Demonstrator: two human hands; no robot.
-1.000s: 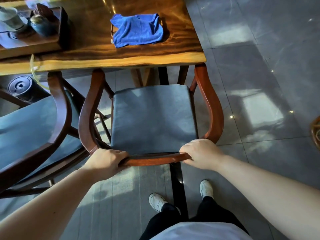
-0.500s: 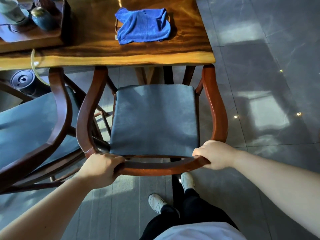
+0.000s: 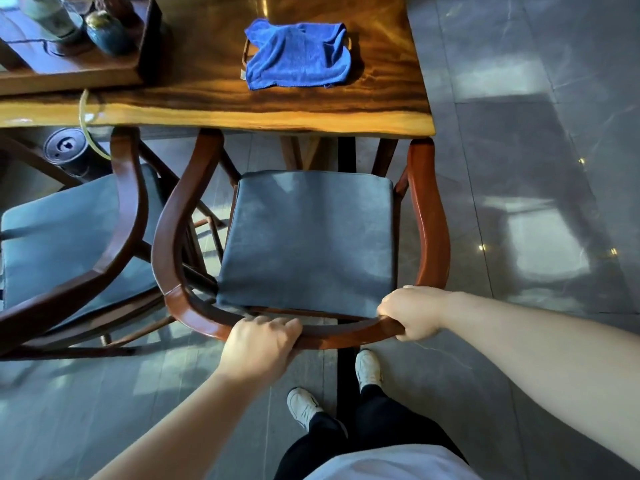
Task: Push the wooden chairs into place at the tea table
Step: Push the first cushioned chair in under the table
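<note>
I see left hand [image 3: 259, 344] and right hand [image 3: 412, 313] both clenched on chair [image 3: 166, 258] back rail; armrest tips under surface [image 3: 214, 88] near edge.

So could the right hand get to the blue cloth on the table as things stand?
Probably not without stepping in: the right hand grips the chair's back rail, and the chair's seat lies between the person and the blue cloth.

At eleven o'clock I see a blue cloth [image 3: 298, 57] crumpled, a dark wooden tray [image 3: 74, 72] at ten holding a round teal jar [image 3: 107, 32], a black canister [image 3: 69, 150] on the floor below
</note>
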